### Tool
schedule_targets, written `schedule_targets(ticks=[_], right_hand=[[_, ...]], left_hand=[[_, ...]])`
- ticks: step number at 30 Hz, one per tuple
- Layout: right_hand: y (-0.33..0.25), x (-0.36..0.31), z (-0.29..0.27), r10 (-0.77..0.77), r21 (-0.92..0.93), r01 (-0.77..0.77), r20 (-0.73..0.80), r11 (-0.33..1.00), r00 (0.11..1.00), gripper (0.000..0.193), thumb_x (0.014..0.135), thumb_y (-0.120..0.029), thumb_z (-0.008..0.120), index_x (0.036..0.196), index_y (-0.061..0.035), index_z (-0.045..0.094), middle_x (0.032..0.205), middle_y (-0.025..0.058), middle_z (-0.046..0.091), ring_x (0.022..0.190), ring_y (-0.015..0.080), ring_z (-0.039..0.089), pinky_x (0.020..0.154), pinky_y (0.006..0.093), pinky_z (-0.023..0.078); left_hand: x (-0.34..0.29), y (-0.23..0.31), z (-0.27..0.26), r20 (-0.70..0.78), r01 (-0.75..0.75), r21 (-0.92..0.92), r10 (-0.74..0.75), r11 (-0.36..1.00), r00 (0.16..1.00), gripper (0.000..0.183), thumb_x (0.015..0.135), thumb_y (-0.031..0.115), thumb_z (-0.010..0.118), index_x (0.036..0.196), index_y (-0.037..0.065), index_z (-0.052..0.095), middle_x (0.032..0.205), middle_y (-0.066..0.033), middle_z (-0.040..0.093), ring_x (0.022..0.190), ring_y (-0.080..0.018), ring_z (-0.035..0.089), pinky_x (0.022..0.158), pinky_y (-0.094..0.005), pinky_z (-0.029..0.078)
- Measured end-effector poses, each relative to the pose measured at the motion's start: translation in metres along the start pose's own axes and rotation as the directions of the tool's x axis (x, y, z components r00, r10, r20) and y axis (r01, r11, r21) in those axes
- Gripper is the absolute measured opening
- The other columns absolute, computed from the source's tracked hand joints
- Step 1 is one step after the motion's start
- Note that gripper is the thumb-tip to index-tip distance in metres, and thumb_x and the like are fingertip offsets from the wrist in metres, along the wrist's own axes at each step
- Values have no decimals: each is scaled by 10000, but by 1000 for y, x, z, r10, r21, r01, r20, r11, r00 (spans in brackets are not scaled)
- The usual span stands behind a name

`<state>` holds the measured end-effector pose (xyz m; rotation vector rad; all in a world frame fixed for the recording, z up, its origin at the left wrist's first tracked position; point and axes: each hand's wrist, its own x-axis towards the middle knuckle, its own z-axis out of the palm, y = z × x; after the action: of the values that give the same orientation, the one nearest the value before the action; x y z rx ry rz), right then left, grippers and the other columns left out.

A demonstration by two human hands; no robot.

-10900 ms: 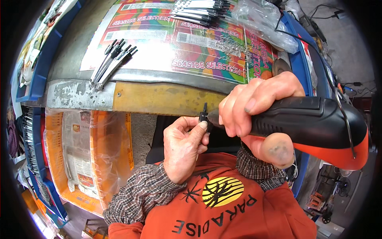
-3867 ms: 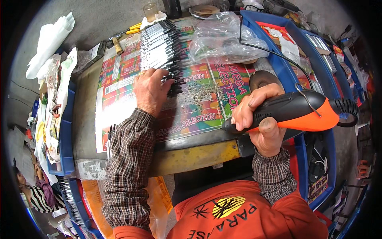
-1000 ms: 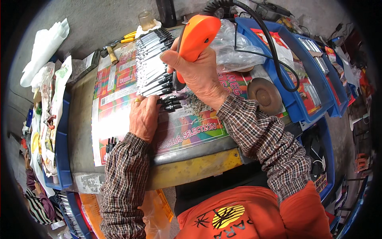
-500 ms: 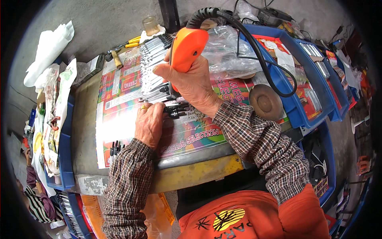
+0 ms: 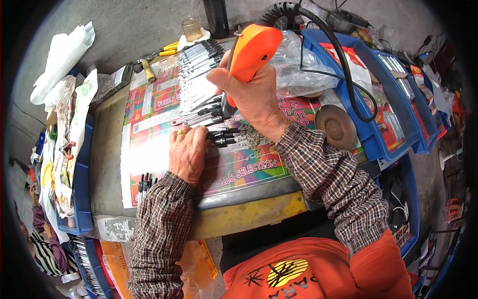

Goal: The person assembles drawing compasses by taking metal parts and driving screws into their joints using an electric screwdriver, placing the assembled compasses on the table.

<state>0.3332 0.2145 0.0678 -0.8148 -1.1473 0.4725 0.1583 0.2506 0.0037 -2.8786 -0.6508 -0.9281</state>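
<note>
An orange corded hand tool [image 5: 255,47] is gripped in my right hand [image 5: 256,97], its thumb along the side. The tool's lower end sits close to the black ends of a row of slim pens [image 5: 199,82], laid side by side on a printed card sheet. My left hand [image 5: 188,154], with a ring on one finger, lies below that row. Its fingers are curled over several black-ended pens [image 5: 224,137], which stick out to the right. Next to these are many tiny loose pieces [image 5: 255,138]. The undersides of the left fingertips are hidden.
Blue trays [image 5: 366,107] with packets stand at the right, near a round brown dish [image 5: 336,125]. Clear plastic bags [image 5: 303,70] lie behind my right hand. The black cable [image 5: 333,45] arches over them. More black-tipped pens [image 5: 145,183] lie by my left forearm.
My right hand has moved the orange tool to the right, away from my left hand. My left hand stays in nearly the same place, and more of the tiny pieces are visible.
</note>
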Motion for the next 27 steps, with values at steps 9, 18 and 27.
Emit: schedule_targets(ticks=[9, 18, 27], right_hand=[[5, 2, -2, -53, 12, 54, -33, 998, 998, 180, 752, -127, 725, 781, -46, 567, 758, -3, 564, 609, 69, 563, 512, 188, 456], [5, 1, -2, 6, 36, -7, 3, 999, 1000, 363, 714, -315, 766, 834, -50, 550, 656, -70, 462, 617, 29, 415, 552, 181, 396], [-5, 11, -12, -43, 103, 47, -40, 994, 998, 219, 753, -193, 733, 779, -44, 574, 706, 5, 566, 582, 83, 558, 522, 220, 441]], left_hand=[[1, 1, 0, 4, -8, 2, 8, 1000, 1000, 190, 753, 98, 600, 909, 72, 496, 846, -77, 570, 810, -273, 515, 778, -399, 354], [-1, 0, 0, 23, 12, 9, -12, 1000, 1000, 199, 753, 105, 603, 921, 71, 503, 866, -74, 579, 828, -272, 519, 786, -399, 351], [0, 1, -1, 27, 13, -6, -13, 1000, 1000, 186, 758, 99, 594, 918, 70, 504, 866, -76, 576, 835, -272, 516, 792, -396, 347]])
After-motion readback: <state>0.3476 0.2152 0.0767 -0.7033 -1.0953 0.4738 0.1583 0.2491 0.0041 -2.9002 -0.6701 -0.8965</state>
